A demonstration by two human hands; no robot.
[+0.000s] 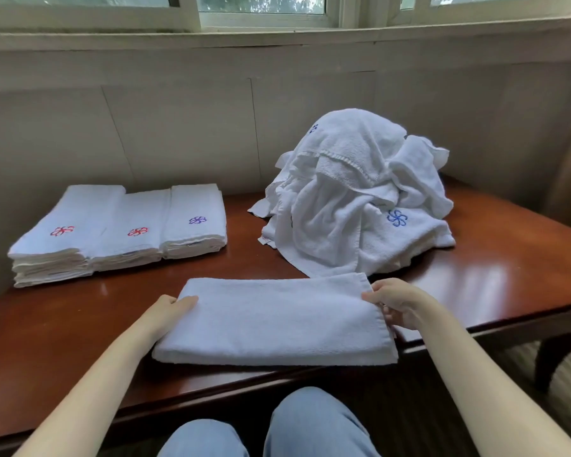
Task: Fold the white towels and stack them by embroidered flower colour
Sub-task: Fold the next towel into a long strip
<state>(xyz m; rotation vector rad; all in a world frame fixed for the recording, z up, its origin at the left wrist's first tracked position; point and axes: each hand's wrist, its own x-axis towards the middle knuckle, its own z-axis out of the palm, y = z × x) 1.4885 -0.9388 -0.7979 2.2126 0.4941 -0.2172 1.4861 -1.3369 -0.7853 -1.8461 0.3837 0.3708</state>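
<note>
A white towel, folded into a long band, lies at the front edge of the wooden table; no flower shows on it. My left hand holds its left end, fingers curled over the edge. My right hand pinches its right end. At the back left stand three stacks of folded towels: two with a red flower on top, one with a purple flower. At the back right a heap of unfolded towels shows blue flowers.
The table stands against a pale wall under a window sill. Its right corner and leg jut out over the carpet. My knees in blue jeans are below the front edge.
</note>
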